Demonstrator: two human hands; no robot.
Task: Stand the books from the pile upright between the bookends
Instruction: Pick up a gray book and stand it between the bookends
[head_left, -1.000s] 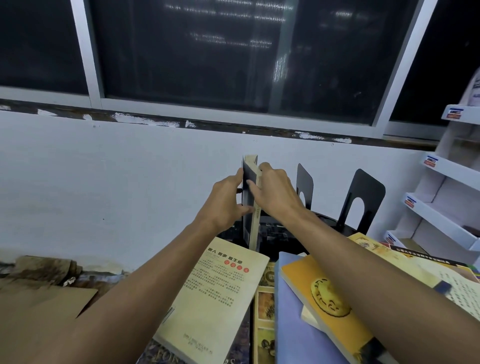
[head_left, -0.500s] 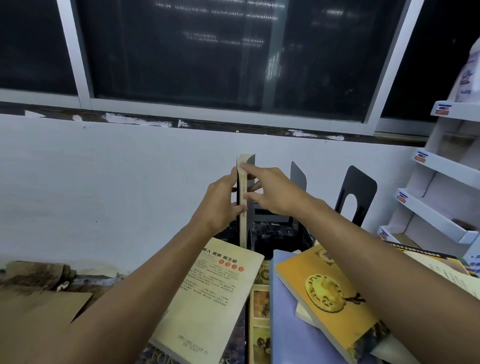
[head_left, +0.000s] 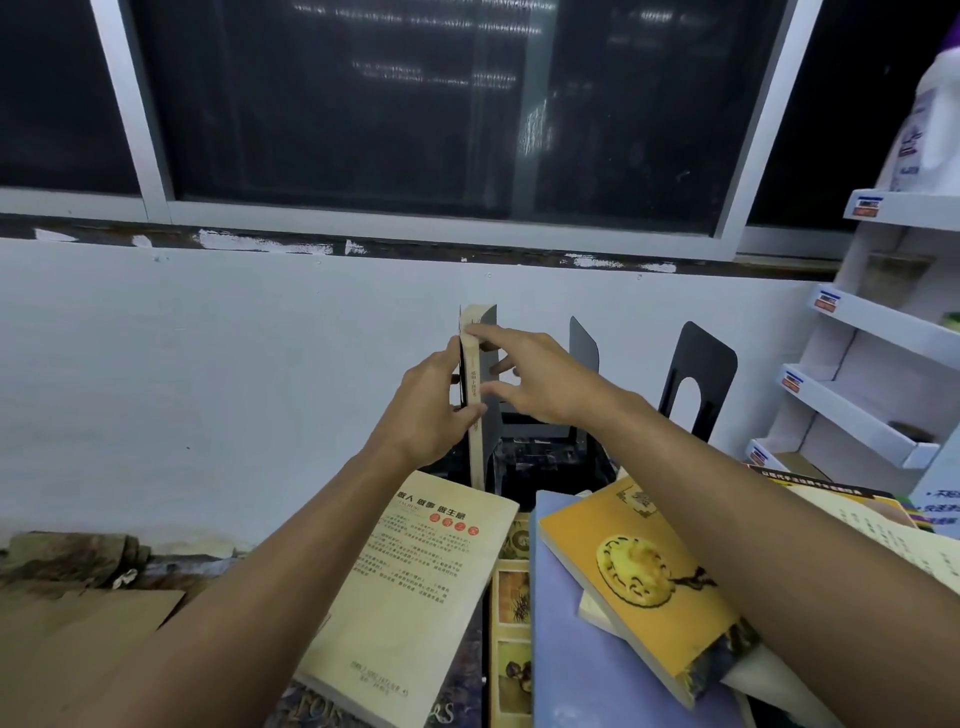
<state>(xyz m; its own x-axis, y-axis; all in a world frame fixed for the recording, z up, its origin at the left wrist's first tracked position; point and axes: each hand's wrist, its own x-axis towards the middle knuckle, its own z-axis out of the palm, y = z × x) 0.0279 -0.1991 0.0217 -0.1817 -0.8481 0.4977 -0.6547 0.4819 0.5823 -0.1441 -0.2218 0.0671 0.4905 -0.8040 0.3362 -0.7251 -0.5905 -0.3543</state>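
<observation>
One book (head_left: 475, 400) stands upright beside a black bookend (head_left: 492, 431). The left hand (head_left: 428, 410) grips it with fingers curled round its edge, and the right hand (head_left: 540, 382), fingers spread, touches its top. To judge by this, placement is at an early stage: the pile (head_left: 623, 561) in the foreground lies flat and awaits transfer.
</observation>
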